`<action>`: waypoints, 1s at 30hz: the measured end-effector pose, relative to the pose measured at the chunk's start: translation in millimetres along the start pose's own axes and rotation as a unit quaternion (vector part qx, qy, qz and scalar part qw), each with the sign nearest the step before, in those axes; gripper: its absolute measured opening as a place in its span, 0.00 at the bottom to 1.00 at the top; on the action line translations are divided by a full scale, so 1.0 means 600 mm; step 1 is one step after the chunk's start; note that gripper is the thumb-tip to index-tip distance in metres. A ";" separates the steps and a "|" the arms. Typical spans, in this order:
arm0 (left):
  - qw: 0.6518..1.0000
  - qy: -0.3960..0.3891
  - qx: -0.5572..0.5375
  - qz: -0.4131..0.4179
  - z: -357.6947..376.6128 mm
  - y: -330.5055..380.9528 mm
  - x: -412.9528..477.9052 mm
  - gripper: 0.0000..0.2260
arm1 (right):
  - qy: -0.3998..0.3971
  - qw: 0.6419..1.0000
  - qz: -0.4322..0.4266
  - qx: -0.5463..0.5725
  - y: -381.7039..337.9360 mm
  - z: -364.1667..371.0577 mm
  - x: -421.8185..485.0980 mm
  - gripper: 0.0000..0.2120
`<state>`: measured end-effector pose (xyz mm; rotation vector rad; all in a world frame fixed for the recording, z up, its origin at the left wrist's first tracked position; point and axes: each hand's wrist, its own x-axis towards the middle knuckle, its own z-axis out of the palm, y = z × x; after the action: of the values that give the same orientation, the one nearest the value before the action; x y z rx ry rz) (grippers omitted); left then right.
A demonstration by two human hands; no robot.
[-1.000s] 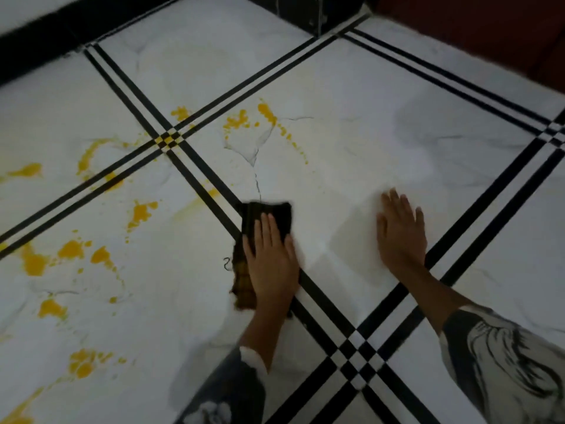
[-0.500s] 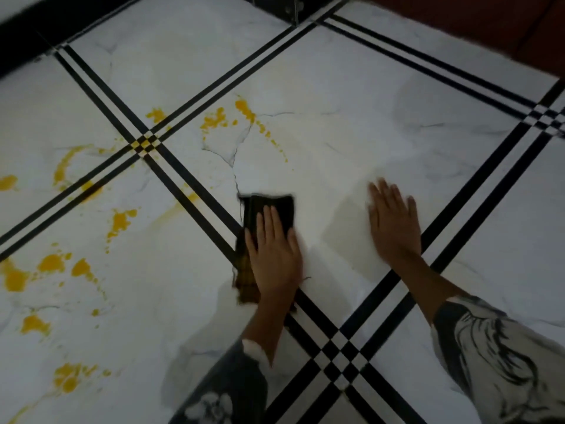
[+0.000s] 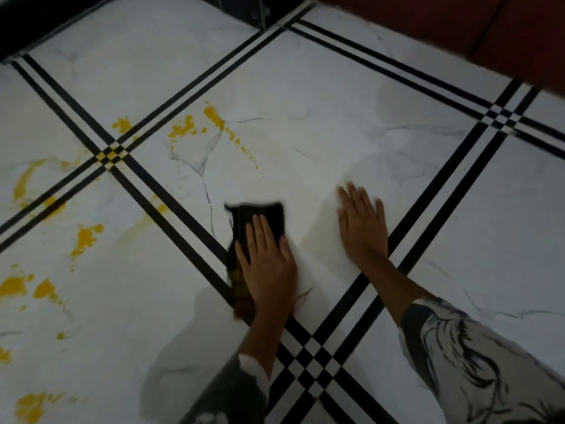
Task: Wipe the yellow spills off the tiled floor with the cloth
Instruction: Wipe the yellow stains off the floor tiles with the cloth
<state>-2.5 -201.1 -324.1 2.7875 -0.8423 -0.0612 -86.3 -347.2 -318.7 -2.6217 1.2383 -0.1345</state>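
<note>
A dark folded cloth (image 3: 269, 216) lies on the white marble-look tiled floor (image 3: 305, 96), beside a black double grout stripe. My left hand (image 3: 267, 264) presses flat on the cloth with straight fingers, covering its near half. My right hand (image 3: 362, 228) rests flat on the bare tile to the right, fingers spread. Yellow spills (image 3: 211, 117) dot the tile beyond the cloth. More yellow spills (image 3: 85, 237) spread over the tiles at the left, and some (image 3: 27, 407) lie near the bottom left corner.
Black double stripes cross the floor diagonally and meet at a checkered crossing (image 3: 312, 359) just below my hands. A dark red surface (image 3: 489, 32) borders the floor at the top right. A dark edge (image 3: 46, 16) runs along the top left.
My left hand has slid the cloth forward and a little to the right across the tile. The right hand stays flat on the floor. The view has shifted, so the spills sit further left.
</note>
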 end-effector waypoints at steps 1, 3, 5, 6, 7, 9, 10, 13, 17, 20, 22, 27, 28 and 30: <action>1.000 -0.002 -0.002 0.012 -0.001 0.008 -0.037 0.26 | 0.005 1.000 0.020 0.011 -0.011 0.000 0.004 0.27; 0.996 -0.036 -0.015 0.079 -0.004 0.028 -0.081 0.25 | 0.010 0.999 0.021 0.037 -0.032 -0.001 0.022 0.21; 0.989 -0.069 -0.011 0.130 -0.007 0.032 -0.038 0.25 | 0.009 0.998 -0.039 0.056 -0.057 0.002 0.051 0.21; 0.986 -0.081 0.000 0.147 -0.010 0.026 0.005 0.25 | 0.014 0.996 -0.065 0.060 -0.068 0.004 0.067 0.21; 0.983 -0.077 0.017 0.163 -0.011 0.016 0.051 0.26 | 0.019 0.995 -0.076 0.066 -0.076 0.007 0.082 0.21; 0.988 -0.070 0.031 0.138 -0.015 -0.020 0.131 0.29 | 0.001 0.994 -0.075 0.074 -0.087 0.011 0.105 0.27; 0.992 -0.070 0.034 0.100 -0.015 -0.043 0.155 0.29 | -0.011 0.995 -0.075 0.065 -0.092 0.016 0.112 0.29; 0.999 -0.022 0.013 -0.019 -0.008 -0.072 0.158 0.28 | -0.017 0.996 -0.072 0.044 -0.096 0.024 0.123 0.29; 0.997 0.037 -0.005 -0.062 0.002 -0.049 0.123 0.26 | -0.021 0.998 -0.065 0.015 -0.096 0.024 0.126 0.27; 0.999 0.043 -0.015 -0.019 0.006 -0.040 0.130 0.24 | -0.036 0.998 -0.060 0.001 -0.095 0.022 0.126 0.27; 0.999 0.027 -0.015 0.040 0.003 -0.032 0.156 0.24 | -0.035 0.998 -0.056 -0.007 -0.094 0.021 0.125 0.28; 0.996 0.016 -0.032 0.077 0.007 -0.031 0.267 0.25 | -0.043 0.997 -0.059 -0.019 -0.093 0.022 0.125 0.28; 0.998 0.034 -0.039 0.032 0.009 -0.031 0.274 0.25 | -0.041 0.997 -0.057 -0.019 -0.093 0.023 0.124 0.27; 0.996 0.058 -0.058 -0.041 0.012 -0.023 0.271 0.25 | -0.041 0.998 -0.051 -0.024 -0.096 0.026 0.124 0.27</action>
<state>139.9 -281.0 -330.3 2.6860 -0.6739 0.0357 7.3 -366.6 -320.9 -2.7028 1.0948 -0.0155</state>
